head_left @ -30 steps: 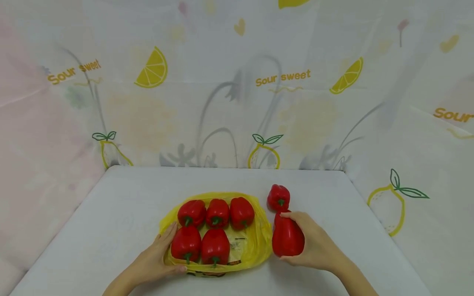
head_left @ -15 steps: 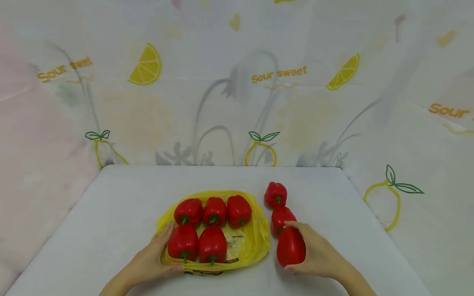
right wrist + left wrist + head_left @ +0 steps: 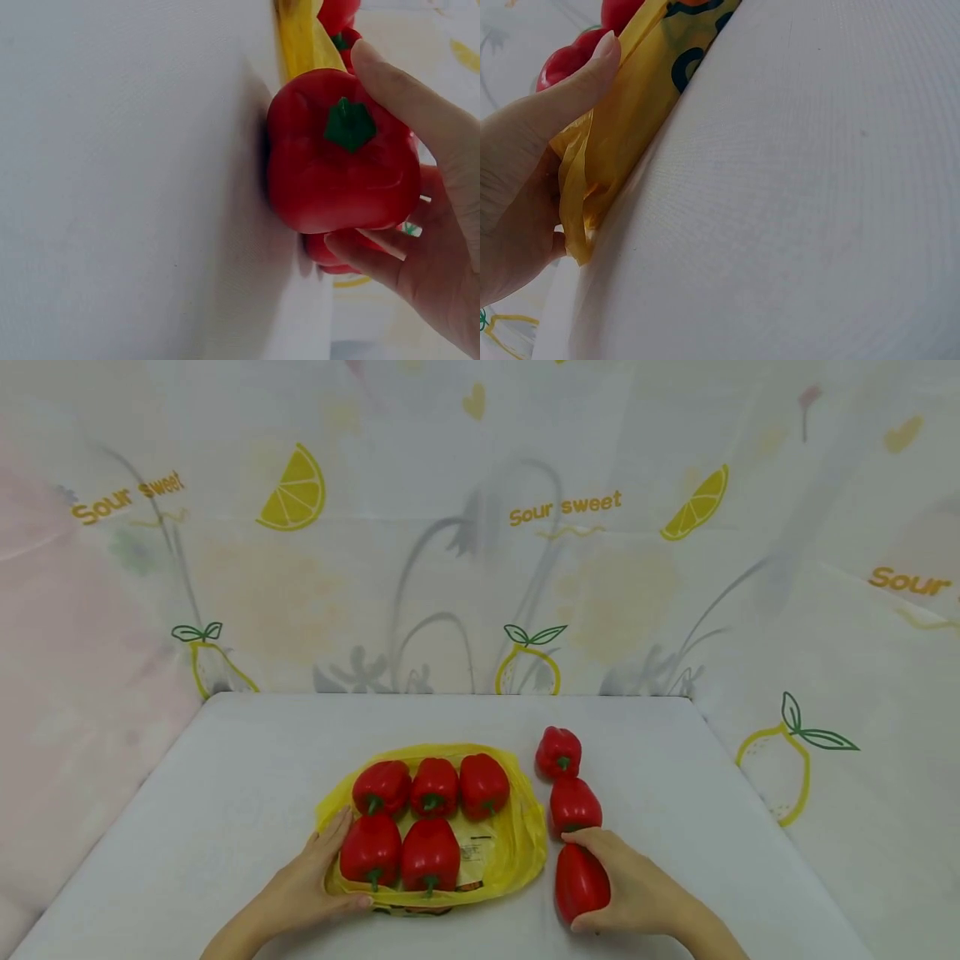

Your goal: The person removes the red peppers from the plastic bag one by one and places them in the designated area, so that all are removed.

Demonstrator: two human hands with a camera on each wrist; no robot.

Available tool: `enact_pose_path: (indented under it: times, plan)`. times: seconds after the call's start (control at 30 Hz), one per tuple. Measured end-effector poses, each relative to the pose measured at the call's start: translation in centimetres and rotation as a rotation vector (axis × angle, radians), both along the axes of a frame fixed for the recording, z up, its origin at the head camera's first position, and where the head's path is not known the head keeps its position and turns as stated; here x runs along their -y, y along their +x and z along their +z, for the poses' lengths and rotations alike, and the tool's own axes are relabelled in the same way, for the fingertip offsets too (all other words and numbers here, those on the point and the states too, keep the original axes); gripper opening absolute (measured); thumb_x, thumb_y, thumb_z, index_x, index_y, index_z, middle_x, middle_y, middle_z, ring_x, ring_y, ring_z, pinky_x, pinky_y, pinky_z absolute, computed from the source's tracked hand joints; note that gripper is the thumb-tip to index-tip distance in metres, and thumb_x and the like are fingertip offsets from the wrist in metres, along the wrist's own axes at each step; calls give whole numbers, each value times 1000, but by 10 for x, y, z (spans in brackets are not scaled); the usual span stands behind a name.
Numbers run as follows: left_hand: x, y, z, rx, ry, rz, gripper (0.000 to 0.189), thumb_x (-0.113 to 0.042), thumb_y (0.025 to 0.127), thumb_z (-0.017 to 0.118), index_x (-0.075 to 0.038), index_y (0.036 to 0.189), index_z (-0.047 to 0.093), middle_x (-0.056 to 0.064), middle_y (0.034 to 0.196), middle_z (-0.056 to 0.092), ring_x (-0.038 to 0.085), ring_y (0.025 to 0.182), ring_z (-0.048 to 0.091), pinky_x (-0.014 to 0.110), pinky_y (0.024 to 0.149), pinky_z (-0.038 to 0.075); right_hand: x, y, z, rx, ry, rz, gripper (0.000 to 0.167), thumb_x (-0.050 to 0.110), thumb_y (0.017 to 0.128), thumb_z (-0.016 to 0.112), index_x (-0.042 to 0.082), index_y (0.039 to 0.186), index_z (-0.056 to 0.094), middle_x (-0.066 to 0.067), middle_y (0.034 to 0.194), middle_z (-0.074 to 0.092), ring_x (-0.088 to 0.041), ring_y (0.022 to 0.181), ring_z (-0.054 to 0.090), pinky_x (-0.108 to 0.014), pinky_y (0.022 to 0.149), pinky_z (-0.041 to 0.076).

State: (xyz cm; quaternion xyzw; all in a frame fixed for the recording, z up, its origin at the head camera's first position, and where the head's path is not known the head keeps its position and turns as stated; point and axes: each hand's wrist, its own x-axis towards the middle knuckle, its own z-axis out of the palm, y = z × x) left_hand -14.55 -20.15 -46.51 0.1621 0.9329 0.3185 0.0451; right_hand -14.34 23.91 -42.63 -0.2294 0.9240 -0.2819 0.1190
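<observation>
At the right of the bag, my right hand point(image 3: 630, 889) holds a red bell pepper point(image 3: 581, 885) between thumb and fingers. In the right wrist view that pepper point(image 3: 341, 169) shows its green stem and sits against the white tabletop. My left hand point(image 3: 311, 877) rests against the left end of a yellow plastic bag point(image 3: 517, 852), fingers along its side and thumb along its front edge. Several red bell peppers lie in two rows on the bag, among them a front one point(image 3: 429, 852). In the left wrist view, the thumb point(image 3: 581, 86) lies straight over the bag's wall point(image 3: 630, 112).
Behind the held pepper, two more red bell peppers, a middle one point(image 3: 574, 803) and a far one point(image 3: 558, 753), stand in line. A white table point(image 3: 247, 777) lies beneath everything. Patterned cloth point(image 3: 420, 568) hangs along the back and sides.
My right hand has moved its bell pepper toward me and down onto the table, in front of the other two. The left hand stays at the bag. The head view has shifted slightly.
</observation>
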Motion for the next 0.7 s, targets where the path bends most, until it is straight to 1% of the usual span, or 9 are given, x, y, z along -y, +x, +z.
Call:
enact_pose_path:
  times: [0.13, 0.27, 0.43, 0.5, 0.6, 0.7]
  plan:
    - [0, 0, 0, 15, 5, 5, 119, -56, 68, 80, 5, 150, 20, 31, 152, 19, 66, 127, 20, 73, 88, 37, 0, 0, 0, -17, 18, -3, 87, 54, 69, 81, 20, 140, 46, -3, 138, 43, -27, 115, 48, -46, 74, 57]
    - [0, 0, 0, 15, 5, 3, 119, -57, 68, 80, 5, 150, 20, 31, 152, 19, 65, 128, 20, 73, 90, 36, -1, 0, 1, -47, 24, 13, 85, 54, 70, 80, 21, 140, 47, -2, 139, 42, -27, 115, 47, -46, 74, 57]
    - [0, 0, -1, 14, 6, 2, 119, -57, 68, 79, 4, 151, 19, 30, 153, 19, 63, 129, 20, 72, 92, 34, -1, 1, 8, -65, 64, -7, 87, 59, 68, 79, 24, 141, 46, -2, 139, 42, -28, 116, 47, -48, 74, 57]
    - [1, 0, -1, 16, 5, 3, 119, -58, 68, 79, 3, 151, 19, 30, 153, 18, 64, 129, 20, 72, 92, 35, -2, 1, 13, -107, 83, -15, 87, 62, 68, 77, 22, 140, 47, -1, 136, 44, -26, 116, 48, -47, 74, 57]
    - [1, 0, -1, 22, 4, 5, 119, -57, 68, 79, 3, 151, 19, 30, 153, 18, 64, 128, 20, 73, 91, 35, -5, 2, 18, -213, 109, -15, 86, 67, 68, 74, 19, 137, 51, 2, 130, 49, -21, 112, 51, -42, 74, 58]
    - [1, 0, -1, 27, 2, 6, 119, -57, 68, 80, 3, 151, 19, 29, 153, 18, 66, 127, 19, 73, 88, 37, -6, 1, 21, -318, 93, -8, 82, 66, 70, 73, 19, 133, 54, 5, 122, 52, -16, 104, 55, -37, 74, 57]
